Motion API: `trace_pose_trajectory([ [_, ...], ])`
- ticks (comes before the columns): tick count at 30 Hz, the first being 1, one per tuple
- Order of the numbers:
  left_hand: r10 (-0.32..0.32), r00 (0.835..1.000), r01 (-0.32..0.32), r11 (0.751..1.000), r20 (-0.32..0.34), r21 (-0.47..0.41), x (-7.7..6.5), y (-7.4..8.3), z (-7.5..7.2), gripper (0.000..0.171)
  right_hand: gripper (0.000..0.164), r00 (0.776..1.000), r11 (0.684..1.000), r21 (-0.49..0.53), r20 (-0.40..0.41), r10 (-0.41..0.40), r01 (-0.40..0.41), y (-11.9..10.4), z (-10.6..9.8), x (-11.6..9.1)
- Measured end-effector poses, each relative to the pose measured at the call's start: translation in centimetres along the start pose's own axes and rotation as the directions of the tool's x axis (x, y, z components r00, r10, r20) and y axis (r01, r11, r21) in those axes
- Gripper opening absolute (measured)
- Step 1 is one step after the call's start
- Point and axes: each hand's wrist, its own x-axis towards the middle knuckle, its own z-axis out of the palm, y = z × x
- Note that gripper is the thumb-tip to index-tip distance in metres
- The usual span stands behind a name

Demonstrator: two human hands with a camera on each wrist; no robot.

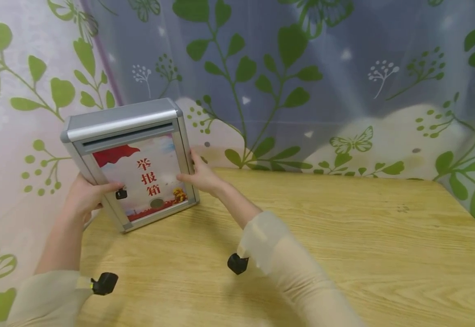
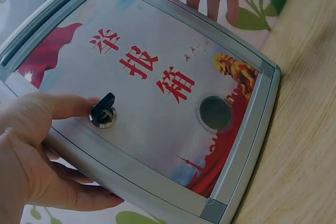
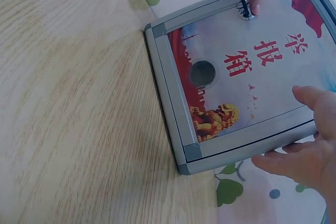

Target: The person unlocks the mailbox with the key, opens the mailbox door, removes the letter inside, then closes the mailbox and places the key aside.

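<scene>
A silver metal report box (image 1: 165, 159) with a slot along its upper front stands tilted on the table, its front panel printed with red characters. My left hand (image 1: 83, 195) grips the box's left side, fingers around the edge and thumb on the front. That thumb's tip touches a small black key (image 2: 103, 104), which sits in the round lock (image 2: 103, 121). At the opposite side, my right hand (image 1: 202, 175) holds the box with its thumb over the front panel and its fingers along the side wall. Low on the panel is a dark round window (image 3: 202, 74).
The box rests near the left back of a wood-grain table (image 1: 343, 245). Behind and to the left hangs a curtain (image 1: 339, 113) printed with green leaves and butterflies. Small black cameras (image 1: 105, 284) stick out from both sleeves.
</scene>
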Motion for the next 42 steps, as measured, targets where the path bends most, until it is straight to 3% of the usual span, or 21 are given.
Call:
trace_pose_trajectory([
  [8, 0.036, 0.999, -0.035, 0.999, 0.01, -0.037, 0.2, 0.6, 0.8, 0.045, 0.086, 0.995, 0.996, -0.082, -0.085, -0.052, 0.045, 0.3, -0.6, -0.2],
  [16, 0.046, 0.999, -0.045, 0.998, 0.022, -0.049, 0.1, 0.6, 1.8, 0.049, 0.087, 0.994, 0.991, -0.123, -0.085, -0.071, 0.06, 0.9, -1.3, -0.9],
  [22, 0.077, 0.997, -0.077, 0.996, 0.009, -0.055, 0.4, 2.0, 2.3, 0.05, 0.086, 0.986, 0.981, -0.156, -0.101, -0.131, 0.114, 0.5, -2.5, -1.1],
  [28, 0.115, 0.993, -0.111, 0.989, 0.038, -0.096, 0.7, 3.5, 2.8, 0.046, 0.085, 0.975, 0.955, -0.272, -0.154, -0.161, 0.115, 0.0, -3.9, -1.6],
  [34, 0.108, 0.994, -0.107, 0.993, 0.031, -0.054, 0.8, 4.4, 3.4, 0.05, 0.082, 0.958, 0.921, -0.366, -0.192, -0.212, 0.13, -0.2, -4.9, -2.0],
  [42, 0.079, 0.994, -0.074, 0.995, 0.071, -0.072, 1.0, 5.6, 4.6, 0.052, 0.073, 0.934, 0.893, -0.43, -0.247, -0.259, 0.134, -0.1, -6.1, -2.8],
])
